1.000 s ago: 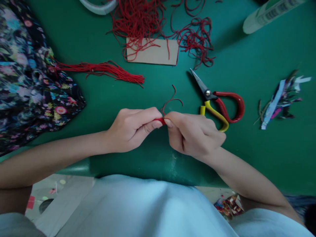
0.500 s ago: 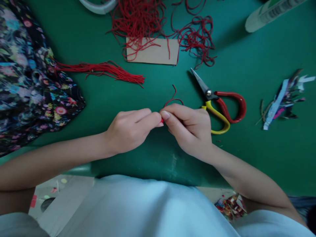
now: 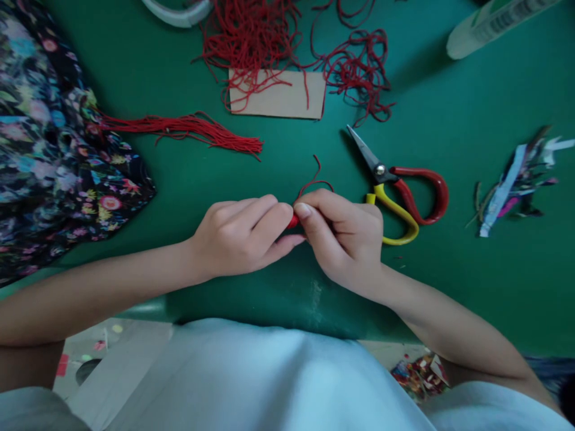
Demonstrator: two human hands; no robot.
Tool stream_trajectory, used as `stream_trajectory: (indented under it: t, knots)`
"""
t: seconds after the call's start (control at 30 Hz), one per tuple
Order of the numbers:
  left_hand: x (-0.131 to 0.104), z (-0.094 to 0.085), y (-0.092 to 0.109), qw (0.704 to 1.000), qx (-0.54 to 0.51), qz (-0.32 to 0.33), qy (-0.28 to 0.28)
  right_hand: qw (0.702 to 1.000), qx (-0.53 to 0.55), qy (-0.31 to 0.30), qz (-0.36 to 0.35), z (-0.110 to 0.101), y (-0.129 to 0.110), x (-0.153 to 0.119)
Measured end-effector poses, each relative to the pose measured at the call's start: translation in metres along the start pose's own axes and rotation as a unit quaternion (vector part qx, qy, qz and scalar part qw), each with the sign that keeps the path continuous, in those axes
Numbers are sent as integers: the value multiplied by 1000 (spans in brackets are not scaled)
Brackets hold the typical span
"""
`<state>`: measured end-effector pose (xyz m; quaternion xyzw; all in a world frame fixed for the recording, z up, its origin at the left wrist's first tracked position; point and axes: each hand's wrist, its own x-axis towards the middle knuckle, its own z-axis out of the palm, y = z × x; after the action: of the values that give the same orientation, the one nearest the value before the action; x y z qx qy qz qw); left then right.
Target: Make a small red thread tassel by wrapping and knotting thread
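Note:
My left hand (image 3: 245, 236) and my right hand (image 3: 348, 242) meet at the middle of the near side of the green table. Between the fingertips shows a small red wad (image 3: 293, 222), apparently wound cord, mostly covered by my fingers. My left fingers are closed around it, with the thumb stretched out below. My right thumb and forefinger pinch at its right end. A loose tail of red cord (image 3: 315, 175) curls up behind my right hand. Scissors (image 3: 380, 170) with one red and one yellow handle lie spread just right of that hand.
Tangled red cord (image 3: 256, 36) covers part of a cardboard piece (image 3: 278, 99), with a smaller tangle (image 3: 359, 69) beside it. A red tassel-like bundle (image 3: 193, 129) extends from flowered cloth (image 3: 54, 137) at left. Fabric scraps (image 3: 512, 179) and a bottle (image 3: 485, 30) are on the right.
My left thumb has swung down and out from the red wad, so more of the red shows. My right hand keeps its pinch, almost unmoved.

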<state>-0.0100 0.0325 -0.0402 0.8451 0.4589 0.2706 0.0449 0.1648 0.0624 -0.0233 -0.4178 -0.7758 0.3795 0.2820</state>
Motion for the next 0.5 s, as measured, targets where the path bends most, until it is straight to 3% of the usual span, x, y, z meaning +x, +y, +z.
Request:
stream_trajectory:
  t: [0.2, 0.37, 0.5]
  knots:
    - [1, 0, -2, 1000, 3, 12, -5, 982, -156, 15, -102, 2, 8, -4]
    - [2, -2, -3, 999, -29, -25, -21, 970, -176, 41, -161, 1, 13, -3]
    - [2, -1, -2, 994, -85, -63, 4, 967, -171, 38, -185, 1, 15, -2]
